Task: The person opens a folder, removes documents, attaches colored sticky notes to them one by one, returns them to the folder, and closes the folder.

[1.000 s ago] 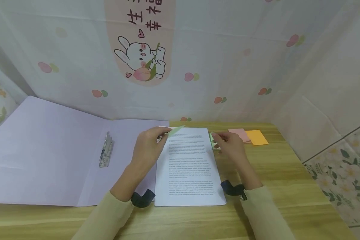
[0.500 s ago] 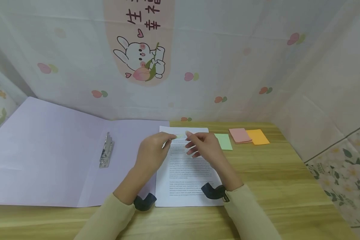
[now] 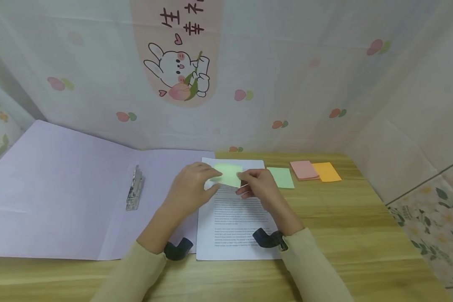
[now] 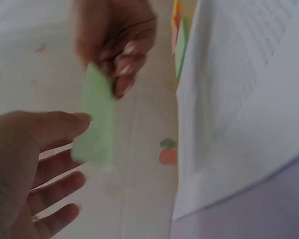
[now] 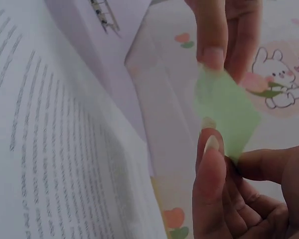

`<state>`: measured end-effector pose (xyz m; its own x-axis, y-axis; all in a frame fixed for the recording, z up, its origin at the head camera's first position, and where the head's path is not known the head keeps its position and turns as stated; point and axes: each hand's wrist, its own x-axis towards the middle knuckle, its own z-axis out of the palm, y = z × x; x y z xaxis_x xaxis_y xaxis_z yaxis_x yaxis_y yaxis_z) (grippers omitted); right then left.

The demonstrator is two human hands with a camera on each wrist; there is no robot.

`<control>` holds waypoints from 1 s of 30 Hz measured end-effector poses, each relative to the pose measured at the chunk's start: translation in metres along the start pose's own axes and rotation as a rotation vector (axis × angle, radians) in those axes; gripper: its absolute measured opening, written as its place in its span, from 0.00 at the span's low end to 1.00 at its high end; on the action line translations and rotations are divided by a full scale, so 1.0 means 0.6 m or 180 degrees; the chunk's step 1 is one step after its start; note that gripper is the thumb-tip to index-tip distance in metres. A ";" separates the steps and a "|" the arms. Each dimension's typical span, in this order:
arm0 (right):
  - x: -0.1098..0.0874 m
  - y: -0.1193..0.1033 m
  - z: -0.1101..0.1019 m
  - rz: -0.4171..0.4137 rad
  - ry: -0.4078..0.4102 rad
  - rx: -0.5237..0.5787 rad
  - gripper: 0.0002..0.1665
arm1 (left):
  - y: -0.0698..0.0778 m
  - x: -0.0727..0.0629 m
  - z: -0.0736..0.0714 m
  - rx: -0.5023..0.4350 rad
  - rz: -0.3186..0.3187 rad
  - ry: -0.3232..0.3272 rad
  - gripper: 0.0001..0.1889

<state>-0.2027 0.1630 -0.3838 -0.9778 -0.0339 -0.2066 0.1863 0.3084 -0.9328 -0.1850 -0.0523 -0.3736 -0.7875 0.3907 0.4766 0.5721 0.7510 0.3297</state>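
Observation:
In the head view, a pale green sticky note [image 3: 227,175] is held up over the top of a stack of printed sheets [image 3: 238,241]. The left hand [image 3: 190,188] has hold of its left edge; the left wrist view shows the thumb in front of the note and fingers behind, the lower fingers spread. At the opposite edge, the right hand [image 3: 262,188] pinches a corner between thumb and finger, as the right wrist view shows, its other fingers curled. A second green sticky note pad [image 3: 281,178] lies on the table right of the sheets.
An open lavender folder [image 3: 60,188] with a metal clip [image 3: 135,188] lies to the left, partly under the sheets. Pink sticky notes [image 3: 304,170] and orange sticky notes [image 3: 327,172] overlap at the back right of the wooden table [image 3: 347,235]. A patterned curtain [image 3: 279,75] hangs behind.
From the green pad, the right hand has moved left and taken hold of the note's right edge. The note has turned from edge-on to showing its broad face.

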 end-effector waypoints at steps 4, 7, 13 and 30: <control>0.010 0.013 -0.002 0.0113 -0.0058 -0.0042 0.18 | -0.020 0.001 -0.013 -0.0122 -0.0701 -0.0316 0.12; 0.016 0.023 -0.004 0.0179 -0.0081 -0.0107 0.16 | -0.029 0.002 -0.006 -0.0335 -0.1077 -0.0507 0.13; 0.022 0.035 -0.005 0.0187 -0.0218 -0.0080 0.16 | -0.036 0.005 0.030 -0.0682 -0.1355 -0.0839 0.15; 0.027 0.046 0.011 0.0173 -0.0151 -0.0563 0.19 | -0.050 -0.005 0.076 -0.1440 -0.1777 -0.0569 0.13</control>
<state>-0.2131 0.1649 -0.4146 -0.9604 -0.0561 -0.2729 0.2151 0.4732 -0.8543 -0.2104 -0.0518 -0.4220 -0.9922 0.1244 0.0124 0.0835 0.5855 0.8063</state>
